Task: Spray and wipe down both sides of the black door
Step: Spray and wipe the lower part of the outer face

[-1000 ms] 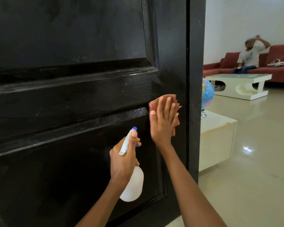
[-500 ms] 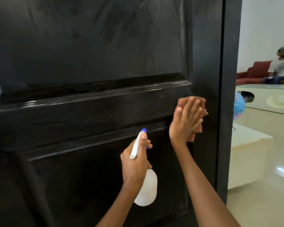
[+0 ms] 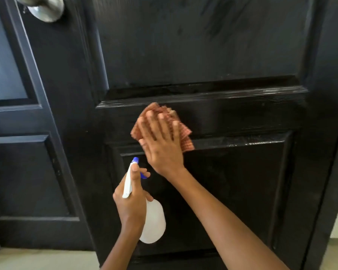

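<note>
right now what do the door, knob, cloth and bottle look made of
Door: wood, by the grain, glossy black paint.
Knob: brushed silver metal, soft sheen.
Cloth: woven checked fabric, creased.
Bottle: probably plastic, matte white, translucent.

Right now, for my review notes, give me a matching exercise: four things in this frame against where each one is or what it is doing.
Things:
1. cloth
2. spray bottle
3. door knob
4. left hand

States:
A. silver, at the top left of the frame
B. pressed flat against the black door under the right hand
C. grips the sprayer neck
D. white, with a blue nozzle, held below the wiping hand

Pairs: 1-B, 2-D, 3-A, 4-C
</note>
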The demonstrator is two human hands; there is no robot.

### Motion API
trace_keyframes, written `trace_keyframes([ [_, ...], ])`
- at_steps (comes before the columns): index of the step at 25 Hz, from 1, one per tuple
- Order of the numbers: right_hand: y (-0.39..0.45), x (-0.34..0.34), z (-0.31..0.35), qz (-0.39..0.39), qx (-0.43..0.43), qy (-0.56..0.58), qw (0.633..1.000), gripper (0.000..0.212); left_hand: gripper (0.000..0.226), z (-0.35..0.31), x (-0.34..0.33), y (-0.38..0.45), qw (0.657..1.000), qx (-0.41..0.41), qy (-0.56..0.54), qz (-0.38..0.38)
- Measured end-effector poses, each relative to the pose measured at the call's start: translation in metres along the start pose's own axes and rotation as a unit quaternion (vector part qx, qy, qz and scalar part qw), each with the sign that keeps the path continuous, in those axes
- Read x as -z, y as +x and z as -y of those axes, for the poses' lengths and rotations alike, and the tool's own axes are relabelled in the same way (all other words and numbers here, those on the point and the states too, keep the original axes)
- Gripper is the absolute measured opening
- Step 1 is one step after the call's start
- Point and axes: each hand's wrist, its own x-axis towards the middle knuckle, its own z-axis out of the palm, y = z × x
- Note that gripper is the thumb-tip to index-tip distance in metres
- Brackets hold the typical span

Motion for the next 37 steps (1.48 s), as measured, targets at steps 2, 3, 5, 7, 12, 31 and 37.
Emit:
trace_keyframes([
  [2, 0.008, -0.008, 0.027, 0.042, 0.122, -0.015, 0.992, 0.065, 0.051, 0.003, 0.015, 0.003, 1.0, -0.004, 0.009, -0.025],
  [3, 0.011, -0.009, 0.03, 0.057, 0.165, -0.023, 0.984, 0.064, 0.05, 0.004, 0.019, 0.004, 0.999, -0.006, 0.01, -0.034],
  [5, 0.013, -0.006, 0.018, 0.041, 0.176, -0.019, 0.983, 0.061, 0.05, 0.003, 0.024, 0.003, 0.999, -0.002, 0.009, -0.039],
  [7, 0.003, 0.001, -0.007, -0.004, 0.089, -0.01, 0.996, 0.06, 0.05, 0.001, 0.025, 0.003, 0.999, 0.01, 0.007, -0.037],
  [12, -0.024, 0.013, -0.057, -0.072, -0.256, 0.008, 0.964, 0.062, 0.047, -0.004, 0.034, 0.005, 0.999, 0.015, -0.002, -0.047],
  [31, 0.036, -0.058, 0.138, 0.081, 0.305, 0.038, 0.948, 0.063, 0.043, 0.032, 0.131, 0.028, 0.983, 0.031, 0.05, -0.173],
  [37, 0.001, -0.051, 0.089, 0.13, 0.388, 0.021, 0.912, 0.062, 0.036, 0.045, 0.104, -0.001, 0.992, 0.07, 0.031, -0.101],
])
